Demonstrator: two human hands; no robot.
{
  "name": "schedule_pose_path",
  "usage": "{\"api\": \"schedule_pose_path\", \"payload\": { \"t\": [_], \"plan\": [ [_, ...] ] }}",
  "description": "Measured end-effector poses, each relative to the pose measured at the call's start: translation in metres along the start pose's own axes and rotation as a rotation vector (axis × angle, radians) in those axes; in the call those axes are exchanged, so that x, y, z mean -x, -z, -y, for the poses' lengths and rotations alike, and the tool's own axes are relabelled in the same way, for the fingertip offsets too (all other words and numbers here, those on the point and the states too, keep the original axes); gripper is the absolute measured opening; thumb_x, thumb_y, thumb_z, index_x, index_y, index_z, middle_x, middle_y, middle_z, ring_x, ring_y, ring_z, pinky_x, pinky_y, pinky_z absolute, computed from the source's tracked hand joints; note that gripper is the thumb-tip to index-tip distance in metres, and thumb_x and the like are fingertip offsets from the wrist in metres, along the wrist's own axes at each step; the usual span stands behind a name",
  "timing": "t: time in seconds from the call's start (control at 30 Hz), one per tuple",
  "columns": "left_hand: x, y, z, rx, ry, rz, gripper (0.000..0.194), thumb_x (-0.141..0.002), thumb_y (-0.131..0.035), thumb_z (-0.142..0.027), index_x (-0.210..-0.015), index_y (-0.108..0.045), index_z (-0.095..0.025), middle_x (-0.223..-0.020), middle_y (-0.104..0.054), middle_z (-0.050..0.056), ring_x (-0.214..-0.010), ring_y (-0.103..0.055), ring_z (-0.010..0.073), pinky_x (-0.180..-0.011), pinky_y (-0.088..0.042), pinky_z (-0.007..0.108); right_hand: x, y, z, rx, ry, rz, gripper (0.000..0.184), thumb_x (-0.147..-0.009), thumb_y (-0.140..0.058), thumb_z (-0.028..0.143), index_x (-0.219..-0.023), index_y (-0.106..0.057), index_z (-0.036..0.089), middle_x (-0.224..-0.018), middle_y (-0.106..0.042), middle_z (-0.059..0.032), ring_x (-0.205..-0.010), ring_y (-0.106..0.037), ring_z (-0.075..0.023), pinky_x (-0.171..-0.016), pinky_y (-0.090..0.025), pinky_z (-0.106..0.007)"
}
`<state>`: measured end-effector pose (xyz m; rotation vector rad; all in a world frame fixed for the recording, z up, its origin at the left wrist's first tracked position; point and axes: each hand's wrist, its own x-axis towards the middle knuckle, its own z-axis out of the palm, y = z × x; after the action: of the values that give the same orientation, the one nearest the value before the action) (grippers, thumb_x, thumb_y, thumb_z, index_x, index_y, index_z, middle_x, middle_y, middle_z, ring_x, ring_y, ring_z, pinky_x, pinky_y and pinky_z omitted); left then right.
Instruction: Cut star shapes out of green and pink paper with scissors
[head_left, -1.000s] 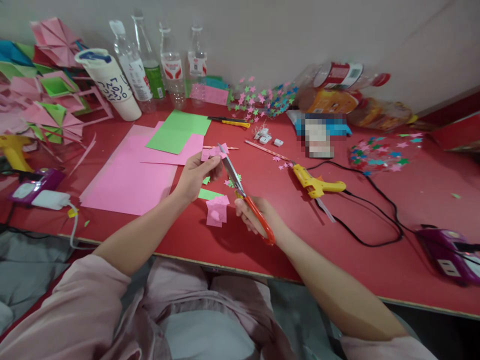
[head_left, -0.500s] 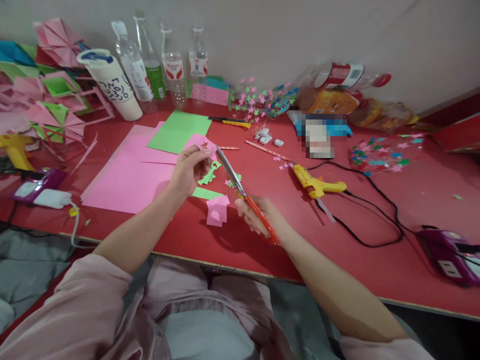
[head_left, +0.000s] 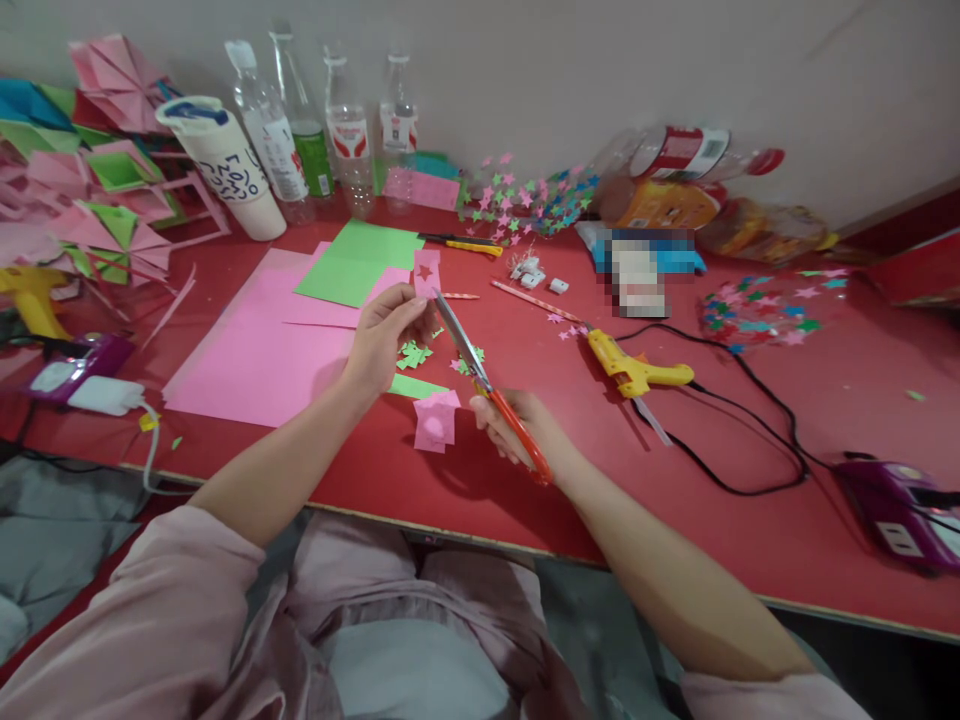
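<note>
My left hand (head_left: 391,335) pinches a small pink paper piece (head_left: 427,282) with a star-shaped hole in it, held up above the table. My right hand (head_left: 517,430) is wrapped around the red handles of a pair of scissors (head_left: 480,370). The blades point up and left, with their tips close to the lower edge of the paper piece. Beneath my hands lie green paper scraps (head_left: 412,356), a green strip (head_left: 420,386) and a small stack of pink paper squares (head_left: 435,425). Pink sheets (head_left: 240,350) and a green sheet (head_left: 360,262) lie to the left.
A yellow glue gun (head_left: 634,370) with a black cord lies at right, near a purple power box (head_left: 900,510). A yellow utility knife (head_left: 472,247) is behind. Bottles (head_left: 349,140) and a white cup (head_left: 232,180) stand along the wall. Folded paper shapes (head_left: 112,180) fill the left.
The pink paper piece in my left hand has turned upright, so its star-shaped hole now faces me. My left hand has shifted slightly right; the scissors have barely moved.
</note>
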<state>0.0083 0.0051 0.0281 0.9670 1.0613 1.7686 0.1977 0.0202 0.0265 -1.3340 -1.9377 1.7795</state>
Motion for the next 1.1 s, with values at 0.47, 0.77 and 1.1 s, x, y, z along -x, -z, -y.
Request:
{"api": "schedule_pose_path", "payload": {
  "t": [0.47, 0.77, 1.1],
  "plan": [
    [-0.002, 0.001, -0.004, -0.078, -0.042, -0.041, 0.018, -0.076, -0.053, -0.019, -0.058, -0.048, -0.018, -0.047, -0.05, -0.006, -0.04, -0.042, 0.0021, -0.04, -0.034, 0.015, 0.003, 0.01, 0.001, 0.108, 0.038, 0.098, 0.04, -0.076, -0.054, 0.055, -0.063, -0.049, 0.018, -0.04, -0.039, 0.0082, -0.029, -0.036, -0.0055, -0.033, -0.032, -0.02],
    [-0.001, 0.001, -0.003, -0.101, -0.03, -0.04, 0.018, -0.076, -0.054, -0.021, -0.059, -0.048, -0.018, -0.048, -0.051, -0.006, -0.041, -0.044, 0.0021, -0.04, -0.034, 0.016, 0.004, 0.011, 0.001, 0.091, 0.042, 0.119, 0.04, -0.076, -0.054, 0.056, -0.065, -0.05, 0.018, -0.037, -0.037, 0.0094, -0.029, -0.035, -0.0053, -0.037, -0.036, -0.021],
    [-0.002, 0.003, -0.003, -0.079, -0.022, -0.024, 0.017, -0.075, -0.054, -0.021, -0.059, -0.048, -0.018, -0.047, -0.051, -0.006, -0.04, -0.044, 0.0024, -0.04, -0.034, 0.016, 0.003, 0.008, 0.0, 0.095, 0.043, 0.092, 0.041, -0.076, -0.053, 0.056, -0.06, -0.046, 0.019, -0.036, -0.036, 0.0084, -0.027, -0.034, -0.0059, -0.031, -0.03, -0.02]
  ]
}}
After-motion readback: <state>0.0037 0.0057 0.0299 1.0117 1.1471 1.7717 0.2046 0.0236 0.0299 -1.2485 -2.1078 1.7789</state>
